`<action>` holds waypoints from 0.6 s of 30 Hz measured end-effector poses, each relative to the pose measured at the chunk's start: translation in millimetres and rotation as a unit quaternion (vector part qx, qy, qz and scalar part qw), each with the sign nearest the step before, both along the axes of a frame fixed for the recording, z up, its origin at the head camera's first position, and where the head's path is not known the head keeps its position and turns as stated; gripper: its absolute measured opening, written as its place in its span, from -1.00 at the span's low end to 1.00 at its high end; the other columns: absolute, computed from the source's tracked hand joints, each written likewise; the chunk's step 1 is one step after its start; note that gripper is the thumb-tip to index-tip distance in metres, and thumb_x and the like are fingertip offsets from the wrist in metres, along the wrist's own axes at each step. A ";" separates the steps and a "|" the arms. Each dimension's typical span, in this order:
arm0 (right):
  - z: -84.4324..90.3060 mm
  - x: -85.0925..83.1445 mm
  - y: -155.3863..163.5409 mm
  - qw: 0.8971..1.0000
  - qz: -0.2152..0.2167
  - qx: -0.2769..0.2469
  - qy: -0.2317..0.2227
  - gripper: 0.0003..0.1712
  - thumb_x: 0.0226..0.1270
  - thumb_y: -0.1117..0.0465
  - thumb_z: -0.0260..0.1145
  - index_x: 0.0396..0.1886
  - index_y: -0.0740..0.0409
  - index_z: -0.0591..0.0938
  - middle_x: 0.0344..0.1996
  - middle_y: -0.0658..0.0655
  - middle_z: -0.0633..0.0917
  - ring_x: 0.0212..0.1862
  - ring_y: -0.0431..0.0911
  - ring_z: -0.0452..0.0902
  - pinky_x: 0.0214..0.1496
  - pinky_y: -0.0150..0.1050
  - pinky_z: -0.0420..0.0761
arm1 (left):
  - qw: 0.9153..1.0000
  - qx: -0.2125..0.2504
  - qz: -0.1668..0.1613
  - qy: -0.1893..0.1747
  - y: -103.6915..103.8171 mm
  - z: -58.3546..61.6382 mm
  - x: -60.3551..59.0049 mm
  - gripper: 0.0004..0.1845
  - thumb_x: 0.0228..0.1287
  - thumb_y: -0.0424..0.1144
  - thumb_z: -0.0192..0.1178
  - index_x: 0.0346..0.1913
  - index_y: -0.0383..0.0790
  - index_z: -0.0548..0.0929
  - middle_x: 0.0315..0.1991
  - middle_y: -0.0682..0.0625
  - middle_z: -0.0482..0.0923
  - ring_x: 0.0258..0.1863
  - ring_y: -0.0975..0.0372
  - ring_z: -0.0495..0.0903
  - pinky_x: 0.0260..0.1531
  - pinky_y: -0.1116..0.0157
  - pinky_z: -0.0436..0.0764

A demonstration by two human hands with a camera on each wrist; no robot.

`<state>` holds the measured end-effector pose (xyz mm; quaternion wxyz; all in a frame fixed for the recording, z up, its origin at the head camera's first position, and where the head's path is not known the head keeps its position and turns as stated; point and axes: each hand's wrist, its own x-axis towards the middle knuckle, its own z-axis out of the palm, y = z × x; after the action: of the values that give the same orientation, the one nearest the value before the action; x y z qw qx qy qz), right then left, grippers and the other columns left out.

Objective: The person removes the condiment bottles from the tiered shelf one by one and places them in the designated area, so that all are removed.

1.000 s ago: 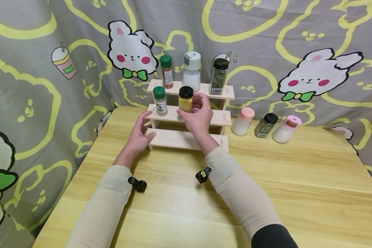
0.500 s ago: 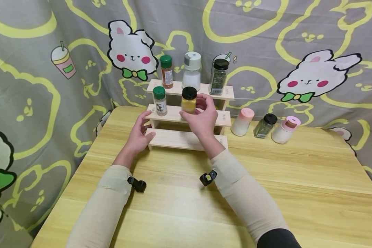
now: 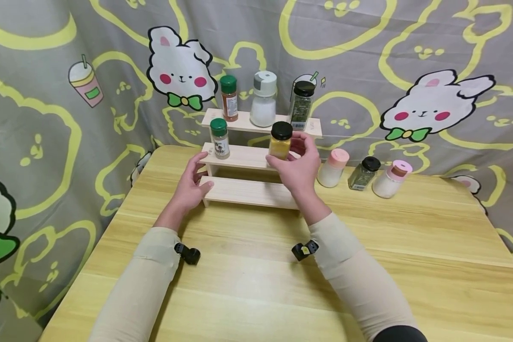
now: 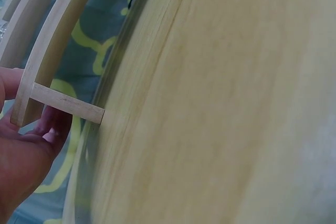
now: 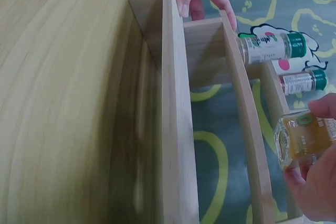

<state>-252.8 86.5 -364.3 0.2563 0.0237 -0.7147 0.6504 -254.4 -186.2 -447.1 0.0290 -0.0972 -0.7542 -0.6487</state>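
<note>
My right hand [image 3: 300, 166] holds a square glass spice jar [image 3: 280, 141] of yellow powder with a black lid, over the right part of the middle step of a three-tier wooden spice rack [image 3: 252, 192]. In the right wrist view the jar's glass base [image 5: 283, 145] shows, apart from the step edge. My left hand [image 3: 191, 186] grips the rack's left end, thumb on the lowest step and a finger at the middle one. A green-capped shaker [image 3: 220, 138] stands upright on the middle step's left.
On the top step stand a green-capped red spice shaker [image 3: 229, 99], a white-capped jar [image 3: 263, 99] and a black-lidded herb jar [image 3: 301, 105]. Right of the rack, the table [image 3: 248, 285] bears a pink-capped jar [image 3: 332, 168], another herb jar [image 3: 363, 174] and a pink-lidded jar [image 3: 392, 179]. A patterned curtain [image 3: 346, 28] hangs behind.
My right hand has carried the yellow spice jar to the right along the middle step, away from the green-capped shaker. The left hand has kept its place on the rack.
</note>
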 end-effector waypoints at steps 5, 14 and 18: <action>1.9 3.0 10.7 1.000 -0.005 -0.002 -0.001 -0.26 -0.24 0.43 0.66 0.04 0.19 0.54 -0.11 0.17 0.60 -0.04 -0.05 0.56 0.01 -0.10 0.64 | 1.000 -0.001 0.000 0.008 0.2 0.0 0.8 -0.14 0.26 -0.71 0.08 0.51 0.05 0.20 0.36 -0.23 0.29 0.31 -0.18 0.31 0.35 -0.03 0.22; 5.7 9.4 27.1 1.000 -0.010 0.008 -0.011 -0.25 -0.22 0.41 0.66 0.05 0.16 0.52 -0.08 0.16 0.57 -0.02 -0.05 0.55 0.04 -0.10 0.63 | 1.000 -0.009 0.005 0.007 -0.2 1.0 0.5 -0.15 0.27 -0.69 0.09 0.51 0.06 0.21 0.38 -0.22 0.29 0.30 -0.15 0.32 0.36 -0.01 0.19; 5.8 12.9 36.0 1.000 -0.018 0.010 -0.021 -0.25 -0.22 0.41 0.66 0.05 0.12 0.53 -0.08 0.15 0.57 -0.04 -0.04 0.55 0.03 -0.13 0.63 | 1.000 -0.010 0.002 0.006 0.0 1.4 0.9 -0.15 0.28 -0.70 0.09 0.52 0.05 0.19 0.39 -0.23 0.27 0.32 -0.16 0.30 0.37 -0.01 0.18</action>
<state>-239.9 122.5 -358.5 0.2527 0.0001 -0.7267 0.6388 -253.5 -186.2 -445.6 0.0342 -0.0997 -0.7606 -0.6406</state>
